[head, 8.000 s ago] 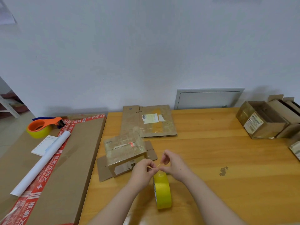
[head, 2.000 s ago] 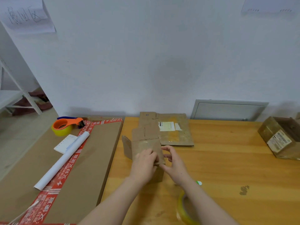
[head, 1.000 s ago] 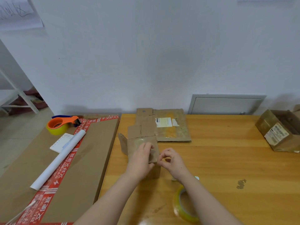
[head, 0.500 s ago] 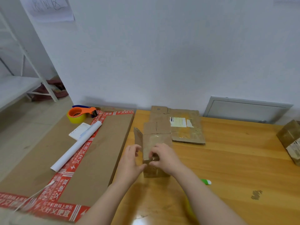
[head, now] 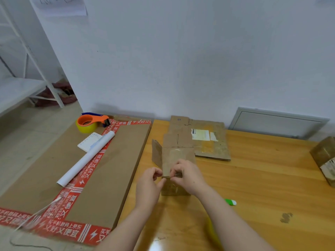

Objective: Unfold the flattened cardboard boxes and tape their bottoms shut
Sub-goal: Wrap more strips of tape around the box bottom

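A small brown cardboard box [head: 174, 156] stands on the wooden table [head: 253, 178], its flaps open toward the wall. My left hand [head: 148, 185] pinches the near top edge of the box from the left. My right hand [head: 188, 176] pinches the same edge from the right, fingers curled over it. A flattened cardboard box [head: 208, 140] with a white label lies behind it against the wall. A yellow tape roll [head: 211, 230] is mostly hidden behind my right forearm.
A large flat carton [head: 87, 178] with red printed tape lies left of the table, bearing an orange tape dispenser [head: 90, 122], a white paper roll [head: 87, 158] and a notepad. A green-and-white object [head: 230, 202] lies right of my arm. Another box [head: 324, 160] sits at the right edge.
Since eight seconds ago both hands left the yellow tape roll and went to the small box, now upright. In the last half second my hands closed on its near top edge.
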